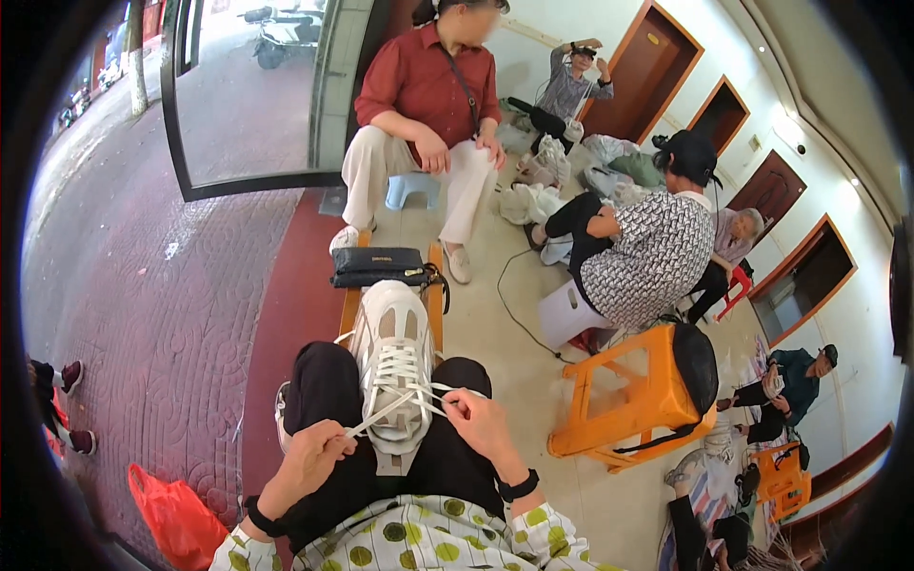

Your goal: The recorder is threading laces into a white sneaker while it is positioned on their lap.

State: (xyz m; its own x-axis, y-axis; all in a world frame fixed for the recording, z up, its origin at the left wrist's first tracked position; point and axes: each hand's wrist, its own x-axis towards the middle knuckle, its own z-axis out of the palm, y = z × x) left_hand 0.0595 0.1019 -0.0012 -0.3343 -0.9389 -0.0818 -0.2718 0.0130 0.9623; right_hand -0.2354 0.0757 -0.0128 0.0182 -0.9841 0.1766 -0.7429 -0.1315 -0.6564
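A white and beige sneaker rests between my knees, its toe pointing away from me. White shoelaces run criss-cross up its tongue, and their loose ends spread to both sides near the ankle opening. My left hand pinches one lace end, drawn out low to the left of the shoe. On the other side my right hand closes its fingertips on another lace, close to the shoe's right side. Beyond the toe, a black zip pouch lies across the orange frame that supports the shoe.
Ahead sits a person in a red shirt. An orange stool stands at right, near a person in a patterned top. A red plastic bag lies lower left, beyond the doorway. Several bags crowd the far floor.
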